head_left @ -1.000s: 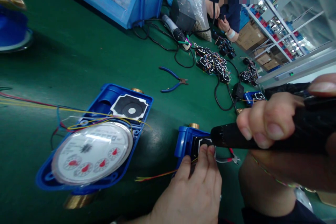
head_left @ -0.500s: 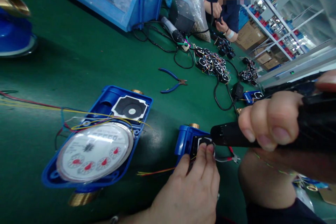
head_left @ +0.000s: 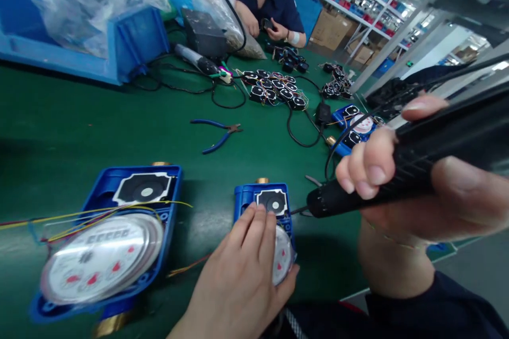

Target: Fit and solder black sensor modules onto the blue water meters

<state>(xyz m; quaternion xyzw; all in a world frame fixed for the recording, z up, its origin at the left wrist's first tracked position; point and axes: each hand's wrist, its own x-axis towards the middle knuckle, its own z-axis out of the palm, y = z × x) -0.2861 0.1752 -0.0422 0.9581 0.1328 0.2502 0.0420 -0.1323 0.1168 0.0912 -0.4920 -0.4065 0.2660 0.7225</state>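
My right hand (head_left: 382, 185) is wrapped around a black electric screwdriver (head_left: 338, 198), held slanted. Its thin bit points left and reaches the right edge of a small blue water meter (head_left: 242, 196); whether it touches a screw I cannot tell. That meter has a black module (head_left: 274, 202) with a white border, and a round dial (head_left: 283, 254) partly under my fingers. My left hand (head_left: 238, 270) holds the meter, fingers across its face and thumb along its lower right side. Thin wires (head_left: 189, 266) stick out left of that hand.
A larger-looking water meter (head_left: 170, 233) with loose yellow wires lies at left. Blue-handled pliers (head_left: 218, 130) rest mid-table. Farther back are several black modules (head_left: 274, 87), cables, another blue meter (head_left: 342, 151) and a blue bin (head_left: 139, 42). A co-worker (head_left: 274, 10) sits across the table.
The view has tilted and shifted. The screwdriver tip has gone from over the black module to the meter's right edge. My left hand has moved lower, uncovering the module and part of the dial.
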